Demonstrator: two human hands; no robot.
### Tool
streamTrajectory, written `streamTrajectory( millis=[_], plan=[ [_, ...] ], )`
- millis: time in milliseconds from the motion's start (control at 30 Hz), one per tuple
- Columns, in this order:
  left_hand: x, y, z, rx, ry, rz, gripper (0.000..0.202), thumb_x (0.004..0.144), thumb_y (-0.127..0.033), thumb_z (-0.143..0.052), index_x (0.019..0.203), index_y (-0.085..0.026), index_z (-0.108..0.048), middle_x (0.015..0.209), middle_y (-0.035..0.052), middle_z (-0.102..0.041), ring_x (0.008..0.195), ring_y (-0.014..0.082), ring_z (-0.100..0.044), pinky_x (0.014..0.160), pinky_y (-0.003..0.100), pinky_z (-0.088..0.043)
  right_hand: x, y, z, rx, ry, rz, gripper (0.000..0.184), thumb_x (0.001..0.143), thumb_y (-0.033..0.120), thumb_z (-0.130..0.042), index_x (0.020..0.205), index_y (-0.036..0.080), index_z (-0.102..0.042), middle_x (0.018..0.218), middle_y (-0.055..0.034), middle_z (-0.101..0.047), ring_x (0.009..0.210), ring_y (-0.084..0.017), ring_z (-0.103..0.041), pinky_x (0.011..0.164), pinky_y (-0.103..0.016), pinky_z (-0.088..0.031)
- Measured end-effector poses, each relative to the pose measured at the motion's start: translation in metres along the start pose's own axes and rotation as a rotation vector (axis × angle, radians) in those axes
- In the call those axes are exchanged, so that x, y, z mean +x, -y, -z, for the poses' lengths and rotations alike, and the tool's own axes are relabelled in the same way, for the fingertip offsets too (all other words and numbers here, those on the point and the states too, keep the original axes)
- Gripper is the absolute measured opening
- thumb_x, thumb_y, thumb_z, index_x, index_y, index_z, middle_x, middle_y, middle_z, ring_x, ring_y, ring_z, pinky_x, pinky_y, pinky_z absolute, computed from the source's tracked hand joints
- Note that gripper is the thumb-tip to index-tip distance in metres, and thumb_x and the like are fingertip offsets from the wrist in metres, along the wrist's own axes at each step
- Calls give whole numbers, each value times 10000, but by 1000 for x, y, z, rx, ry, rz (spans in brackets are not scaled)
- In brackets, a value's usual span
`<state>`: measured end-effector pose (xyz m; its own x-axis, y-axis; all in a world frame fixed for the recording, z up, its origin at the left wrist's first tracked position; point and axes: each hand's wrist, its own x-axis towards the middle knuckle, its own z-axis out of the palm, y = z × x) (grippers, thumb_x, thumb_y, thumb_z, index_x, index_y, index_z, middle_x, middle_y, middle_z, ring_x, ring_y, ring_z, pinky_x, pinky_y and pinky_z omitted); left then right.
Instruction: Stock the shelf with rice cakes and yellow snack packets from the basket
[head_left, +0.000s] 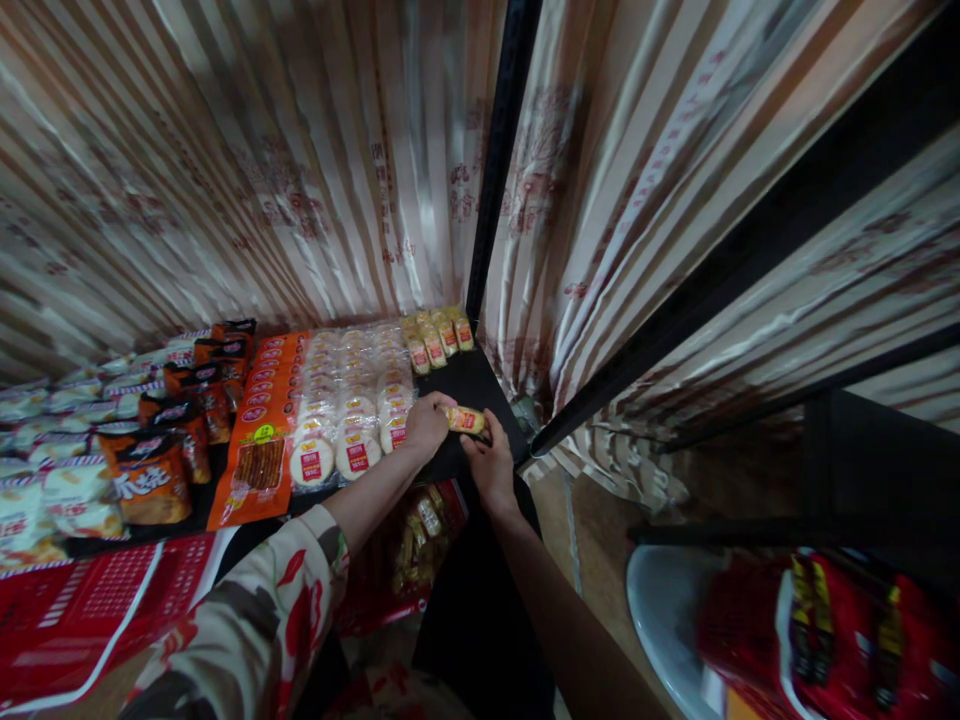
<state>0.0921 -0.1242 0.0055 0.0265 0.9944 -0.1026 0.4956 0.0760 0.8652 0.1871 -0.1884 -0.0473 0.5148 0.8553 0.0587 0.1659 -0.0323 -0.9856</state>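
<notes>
Between my two hands is a small yellow-wrapped snack (466, 420) with a red label, held over the bare right part of the black shelf (469, 382). My left hand (427, 425) grips its left end, and my right hand (491, 460) has its fingers closed on the right end. Just behind stand several matching yellow snack packs (436, 340) in the shelf's far corner. Left of my hands lie rows of round white crackers (358, 452) in clear wrappers with red labels.
Farther left are a flat orange snack bag (259, 440), orange-black bags (146, 475) and white bags (79, 495). Below sit a red basket (97, 610) and a red container with gold-wrapped snacks (420, 535). Black posts (504, 150) and curtains (360, 150) border the shelf. A pale basin (660, 620) stands right.
</notes>
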Motion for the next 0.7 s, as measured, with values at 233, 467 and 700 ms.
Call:
streamTrajectory(
  millis=[233,467,700],
  plan=[
    [9,-4,-2,73,51,-35,287,770,-99,-426,806,-196,-693,807,27,-679,745,138,-584,726,246,-442,9,-6,8,-534,13,410,450,781,243,-532,1229,199,-513,1235,-115,-523,1151,-257,-424,958,-458,-355],
    [12,-12,-2,156,36,-54,301,786,-127,-417,819,-208,-705,890,60,-653,802,170,-580,760,277,-438,20,-10,9,-631,74,496,464,826,277,-490,1279,175,-474,1105,-127,-566,1037,-261,-459,879,-434,-400],
    [19,-17,-5,174,50,-57,320,794,-135,-429,964,-214,-688,979,72,-641,859,186,-594,796,285,-440,26,-5,5,-676,67,532,420,842,290,-457,1252,209,-504,1110,-121,-552,1020,-266,-447,862,-435,-411]
  ],
)
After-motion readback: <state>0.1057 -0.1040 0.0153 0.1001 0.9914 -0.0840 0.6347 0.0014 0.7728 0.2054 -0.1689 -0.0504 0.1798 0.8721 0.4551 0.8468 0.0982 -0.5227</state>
